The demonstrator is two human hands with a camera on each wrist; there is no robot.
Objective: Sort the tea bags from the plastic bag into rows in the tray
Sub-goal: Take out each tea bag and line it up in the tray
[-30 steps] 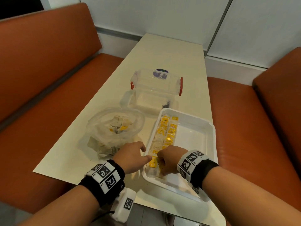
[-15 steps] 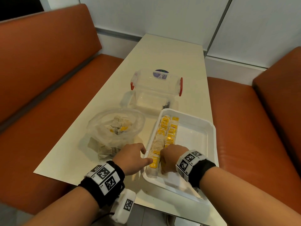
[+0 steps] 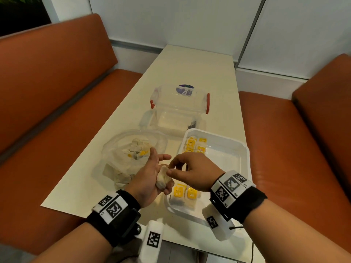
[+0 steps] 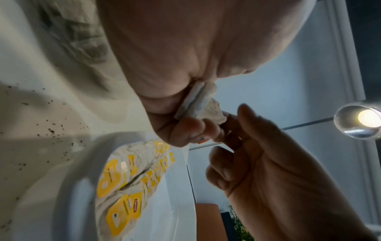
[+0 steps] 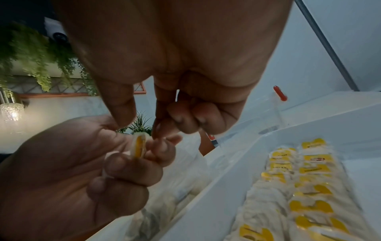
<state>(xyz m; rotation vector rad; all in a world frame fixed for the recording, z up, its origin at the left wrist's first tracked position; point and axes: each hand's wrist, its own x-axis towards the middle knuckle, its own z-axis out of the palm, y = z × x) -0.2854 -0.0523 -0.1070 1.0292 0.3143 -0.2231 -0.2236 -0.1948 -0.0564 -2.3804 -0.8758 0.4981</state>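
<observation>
Tea bags point(image 3: 163, 178) sit bunched in the left hand point(image 3: 150, 177), its fingers curled round a small clump just over the near-left corner of the tray point(image 3: 245, 158). The right hand point(image 3: 191, 172) meets it, thumb and forefinger pinching at the top bag as if to peel one off. Two rows of yellow-tagged bags point(image 3: 185, 192) already lie along the tray's left side; more wait in the plastic bag point(image 3: 133, 154) on the surface point(image 3: 190, 69). These look feather-light, soft and easily torn, so I'd pinch by a paper edge or the tag, gently, not squeezing the pouch.
</observation>
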